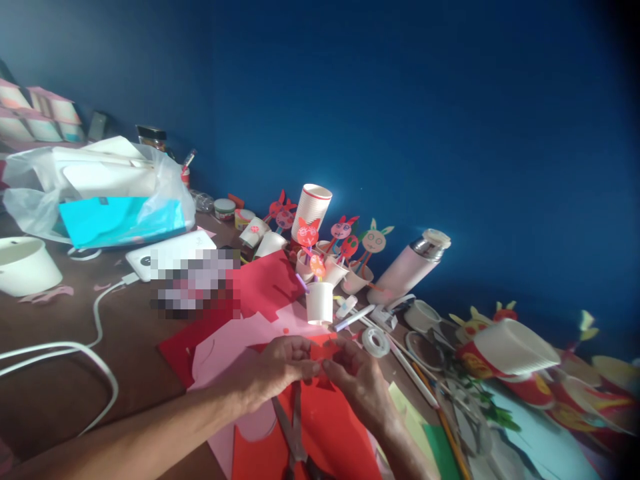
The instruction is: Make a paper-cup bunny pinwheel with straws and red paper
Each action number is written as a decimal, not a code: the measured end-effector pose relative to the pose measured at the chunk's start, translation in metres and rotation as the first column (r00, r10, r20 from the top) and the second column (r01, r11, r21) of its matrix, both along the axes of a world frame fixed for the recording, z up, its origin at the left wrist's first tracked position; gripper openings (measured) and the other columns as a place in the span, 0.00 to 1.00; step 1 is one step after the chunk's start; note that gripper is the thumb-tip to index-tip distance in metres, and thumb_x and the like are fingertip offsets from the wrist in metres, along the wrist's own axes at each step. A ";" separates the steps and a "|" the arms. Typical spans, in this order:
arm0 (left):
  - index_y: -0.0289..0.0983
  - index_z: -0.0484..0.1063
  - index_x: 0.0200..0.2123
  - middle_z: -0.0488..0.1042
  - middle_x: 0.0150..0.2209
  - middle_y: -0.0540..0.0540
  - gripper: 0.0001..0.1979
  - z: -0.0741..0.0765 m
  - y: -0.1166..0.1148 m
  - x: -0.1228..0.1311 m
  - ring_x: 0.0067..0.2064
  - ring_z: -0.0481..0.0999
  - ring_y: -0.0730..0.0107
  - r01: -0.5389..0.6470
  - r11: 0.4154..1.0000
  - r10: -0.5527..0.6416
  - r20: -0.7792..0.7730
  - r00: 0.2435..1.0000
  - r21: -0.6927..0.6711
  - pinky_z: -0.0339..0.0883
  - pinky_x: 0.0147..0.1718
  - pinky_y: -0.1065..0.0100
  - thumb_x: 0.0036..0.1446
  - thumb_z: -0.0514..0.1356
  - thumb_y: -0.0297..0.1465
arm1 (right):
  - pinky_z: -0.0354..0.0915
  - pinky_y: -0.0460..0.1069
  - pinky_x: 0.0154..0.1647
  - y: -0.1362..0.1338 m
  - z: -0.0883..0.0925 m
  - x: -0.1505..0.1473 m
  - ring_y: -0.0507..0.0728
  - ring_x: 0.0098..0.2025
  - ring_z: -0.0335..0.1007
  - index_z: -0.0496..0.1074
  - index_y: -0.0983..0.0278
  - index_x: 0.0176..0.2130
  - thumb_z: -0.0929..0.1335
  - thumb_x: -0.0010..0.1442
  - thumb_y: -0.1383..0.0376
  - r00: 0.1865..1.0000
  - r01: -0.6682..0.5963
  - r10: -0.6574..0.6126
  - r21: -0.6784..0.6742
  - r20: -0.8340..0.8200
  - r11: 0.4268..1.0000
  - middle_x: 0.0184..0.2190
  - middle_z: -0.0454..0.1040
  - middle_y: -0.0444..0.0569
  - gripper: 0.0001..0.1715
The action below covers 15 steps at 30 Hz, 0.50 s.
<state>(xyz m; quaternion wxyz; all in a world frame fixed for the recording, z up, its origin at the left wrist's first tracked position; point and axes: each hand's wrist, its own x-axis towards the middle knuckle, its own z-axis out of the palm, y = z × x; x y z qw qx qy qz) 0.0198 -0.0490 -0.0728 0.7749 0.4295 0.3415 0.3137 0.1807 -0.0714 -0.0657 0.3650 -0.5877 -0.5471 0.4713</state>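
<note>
Between my two hands is a small piece of red paper (323, 351), pinched at both sides. My left hand (285, 367) grips its left edge with thumb and fingers. On the other side, my right hand (355, 373) pinches the right edge. Beneath them lies a sheet of red-orange paper (335, 427), over pink paper (225, 353). A pair of scissors (295, 433) rests on the sheet, blades pointing away from me. Just beyond my hands stands a white paper cup (319, 303) with an orange paper face on a stick.
Behind stand several cups with paper animal faces (376, 240), a cup stack (313, 207) and a pink thermos (407, 267). A tape roll (375, 341) and pens lie right of my hands. At left are a plastic bag (170, 180), a white power bank (170, 255) and a cable (97, 320).
</note>
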 end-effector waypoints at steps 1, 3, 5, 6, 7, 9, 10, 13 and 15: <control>0.32 0.74 0.33 0.76 0.27 0.47 0.13 0.001 0.000 0.000 0.29 0.71 0.72 -0.008 1.000 0.008 0.003 1.000 -0.004 0.60 0.31 0.71 0.44 0.67 0.33 | 0.65 0.47 0.28 0.000 0.000 0.000 0.53 0.28 0.68 0.69 0.66 0.35 0.67 0.51 0.63 1.000 -0.002 0.002 -0.004 -0.028 1.000 0.25 0.70 0.44 0.10; 0.32 0.74 0.33 0.75 0.26 0.47 0.13 0.002 -0.001 0.000 0.29 0.72 0.72 -0.024 1.000 0.024 -0.004 1.000 -0.010 0.60 0.31 0.71 0.44 0.67 0.33 | 0.67 0.48 0.28 0.001 -0.002 0.000 0.54 0.28 0.68 0.68 0.66 0.36 0.68 0.51 0.63 0.996 0.000 -0.001 -0.012 -0.085 1.000 0.25 0.69 0.44 0.12; 0.32 0.74 0.33 0.75 0.28 0.47 0.13 0.000 -0.001 0.001 0.31 0.72 0.70 -0.039 0.999 0.039 -0.008 0.999 -0.002 0.61 0.33 0.70 0.44 0.67 0.33 | 0.68 0.49 0.28 0.001 -0.005 0.001 0.54 0.28 0.68 0.68 0.67 0.39 0.68 0.51 0.63 0.993 0.015 -0.017 -0.014 -0.114 1.000 0.25 0.68 0.44 0.15; 0.32 0.74 0.33 0.75 0.29 0.46 0.14 0.000 -0.001 0.001 0.33 0.73 0.69 -0.054 0.999 0.054 -0.005 0.999 0.001 0.61 0.34 0.70 0.43 0.67 0.33 | 0.69 0.49 0.28 0.001 -0.005 0.001 0.54 0.27 0.68 0.68 0.67 0.40 0.68 0.50 0.62 0.993 0.028 -0.029 -0.013 -0.116 1.000 0.25 0.68 0.43 0.16; 0.32 0.73 0.34 0.75 0.31 0.46 0.15 -0.001 -0.001 0.001 0.34 0.73 0.68 -0.076 0.997 0.076 -0.001 0.997 -0.001 0.62 0.35 0.69 0.42 0.68 0.33 | 0.69 0.49 0.27 0.001 -0.006 0.001 0.54 0.27 0.67 0.68 0.67 0.40 0.68 0.50 0.62 0.993 0.039 -0.040 -0.013 -0.111 0.999 0.24 0.67 0.43 0.17; 0.32 0.72 0.36 0.74 0.33 0.46 0.18 -0.003 -0.001 0.002 0.37 0.72 0.68 -0.126 0.992 0.127 0.005 0.992 -0.019 0.62 0.37 0.69 0.40 0.69 0.32 | 0.70 0.50 0.27 0.001 -0.006 0.001 0.53 0.26 0.66 0.67 0.67 0.41 0.69 0.49 0.62 0.993 0.051 -0.053 -0.017 -0.108 0.999 0.24 0.66 0.42 0.19; 0.33 0.71 0.37 0.73 0.34 0.47 0.19 -0.004 -0.001 0.002 0.37 0.72 0.68 -0.145 0.989 0.145 0.002 0.989 -0.033 0.61 0.38 0.69 0.39 0.69 0.31 | 0.70 0.50 0.27 0.000 -0.005 0.000 0.53 0.26 0.66 0.67 0.67 0.41 0.69 0.49 0.62 0.992 0.053 -0.055 -0.022 -0.109 0.998 0.24 0.66 0.42 0.19; 0.32 0.69 0.40 0.71 0.32 0.48 0.22 -0.008 0.000 0.002 0.35 0.70 0.71 -0.153 0.987 0.151 -0.028 0.988 -0.055 0.60 0.35 0.70 0.40 0.69 0.31 | 0.70 0.50 0.28 -0.001 -0.003 -0.001 0.53 0.26 0.67 0.67 0.66 0.41 0.69 0.48 0.62 0.995 0.046 -0.048 -0.027 -0.089 0.999 0.25 0.67 0.43 0.18; 0.33 0.68 0.42 0.70 0.30 0.50 0.23 -0.011 0.001 0.002 0.31 0.69 0.74 -0.148 0.988 0.146 -0.056 0.988 -0.041 0.59 0.30 0.71 0.40 0.68 0.31 | 0.70 0.50 0.28 -0.001 -0.003 -0.001 0.53 0.27 0.67 0.66 0.66 0.41 0.68 0.49 0.63 0.997 0.035 -0.036 -0.016 -0.066 0.999 0.25 0.67 0.43 0.18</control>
